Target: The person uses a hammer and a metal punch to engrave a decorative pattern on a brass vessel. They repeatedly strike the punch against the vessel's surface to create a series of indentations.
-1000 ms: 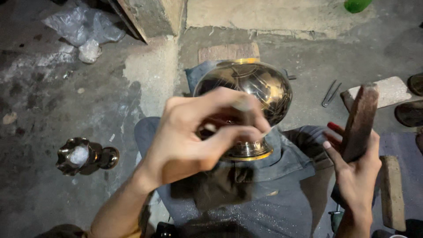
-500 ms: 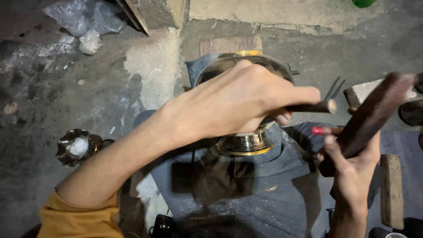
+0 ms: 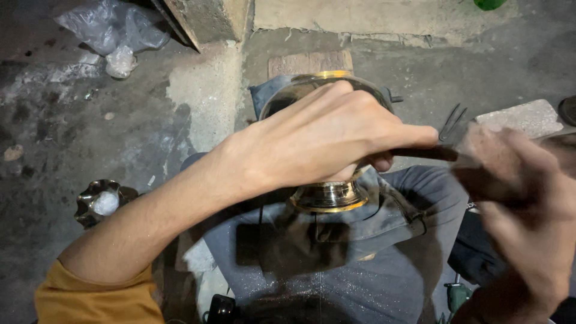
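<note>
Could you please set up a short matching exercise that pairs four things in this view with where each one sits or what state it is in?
Things:
1. brass bowl
2. small fluted metal cup
3. clear plastic bag
4. thin dark rod

Places or states:
A. crumpled on the ground at the upper left
B. gripped in the left hand
C. standing on grey cloth on its round foot
D. on the ground at the left, with something white inside

Pairs: 1-C, 2-D, 3-A, 4-B. The right hand is too blurred to judge.

A crumpled plastic bag (image 3: 114, 30) lies beyond a small fluted bowl (image 3: 99, 203).
</note>
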Demonstrator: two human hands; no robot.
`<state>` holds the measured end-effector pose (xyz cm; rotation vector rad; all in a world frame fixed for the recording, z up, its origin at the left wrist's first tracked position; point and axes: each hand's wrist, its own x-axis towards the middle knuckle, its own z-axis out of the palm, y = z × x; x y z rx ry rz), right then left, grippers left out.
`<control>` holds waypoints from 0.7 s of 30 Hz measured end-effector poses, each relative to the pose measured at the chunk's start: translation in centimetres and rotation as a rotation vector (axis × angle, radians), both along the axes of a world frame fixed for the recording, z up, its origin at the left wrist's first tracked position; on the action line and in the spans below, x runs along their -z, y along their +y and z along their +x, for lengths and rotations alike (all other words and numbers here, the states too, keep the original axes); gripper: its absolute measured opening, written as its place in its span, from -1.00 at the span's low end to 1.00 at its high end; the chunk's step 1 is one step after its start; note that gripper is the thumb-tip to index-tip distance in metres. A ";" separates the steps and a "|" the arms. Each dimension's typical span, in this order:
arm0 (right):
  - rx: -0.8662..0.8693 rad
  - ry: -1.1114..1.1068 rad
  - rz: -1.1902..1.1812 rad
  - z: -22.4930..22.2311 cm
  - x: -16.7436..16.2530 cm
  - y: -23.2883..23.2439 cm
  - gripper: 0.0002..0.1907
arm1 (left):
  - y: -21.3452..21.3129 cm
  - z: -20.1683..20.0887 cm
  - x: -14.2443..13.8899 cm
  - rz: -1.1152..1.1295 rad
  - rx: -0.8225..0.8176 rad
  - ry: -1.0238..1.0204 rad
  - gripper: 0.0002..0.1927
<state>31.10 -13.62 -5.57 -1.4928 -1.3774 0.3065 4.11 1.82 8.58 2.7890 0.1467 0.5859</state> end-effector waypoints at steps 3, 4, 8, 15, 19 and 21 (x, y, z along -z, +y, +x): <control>0.010 -0.039 0.026 -0.5 -1.0 0.0 -0.51 | 0.1 0.4 0.0 0.012 -0.003 0.051 -0.29; 0.009 -0.053 0.043 -1.1 -1.4 0.1 -0.51 | 0.3 0.8 0.0 0.007 -0.015 0.109 -0.32; 0.025 0.176 0.164 -4.5 -1.8 0.7 -0.32 | 0.5 1.2 -0.1 0.002 0.032 0.084 -0.40; 0.051 0.204 0.253 -7.1 -0.4 -0.3 -0.33 | 0.7 1.9 -0.7 -0.052 0.074 0.177 -0.49; 0.247 0.118 0.182 -8.1 1.5 -0.4 -0.31 | 0.3 2.3 -1.3 -0.053 0.029 0.335 -0.65; 0.207 0.082 0.228 -8.7 2.2 -0.5 -0.33 | 0.2 2.3 -1.6 0.005 0.021 0.353 -0.71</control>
